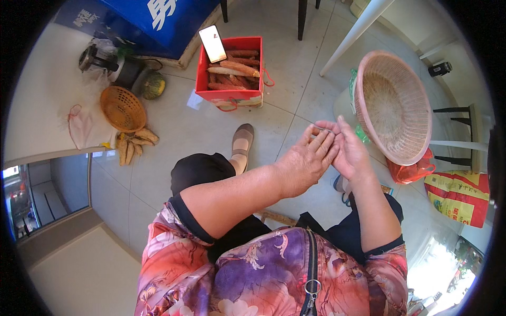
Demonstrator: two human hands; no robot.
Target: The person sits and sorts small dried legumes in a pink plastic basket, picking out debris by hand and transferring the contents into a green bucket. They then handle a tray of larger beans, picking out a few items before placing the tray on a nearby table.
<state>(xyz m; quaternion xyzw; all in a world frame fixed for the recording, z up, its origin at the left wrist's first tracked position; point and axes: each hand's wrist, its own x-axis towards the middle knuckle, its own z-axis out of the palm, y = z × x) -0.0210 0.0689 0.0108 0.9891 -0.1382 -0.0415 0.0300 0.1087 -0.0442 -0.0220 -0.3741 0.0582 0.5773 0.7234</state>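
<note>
Both hands meet in front of me, above the floor between my knees. My left hand (309,154) lies palm down, its fingers bent against the palm of my right hand (348,146). The right hand is turned partly up, with its thumb raised. A thin dark line shows between the fingers; whether a small thing is held there, I cannot tell. Close to the right hand is a large pink woven plastic basket (427,118), tilted towards me. Farther off stands an open red box (229,95) filled with reddish stripped corn cobs (233,81).
A phone (213,44) with a lit screen rests on the box's corner. Left of it are an orange basket (123,109), peeled corn-like pieces (130,148) and a green pumpkin (154,85). A red plastic bag (409,170) and a printed sack (456,197) lie right. A white pole (352,37) slants beyond.
</note>
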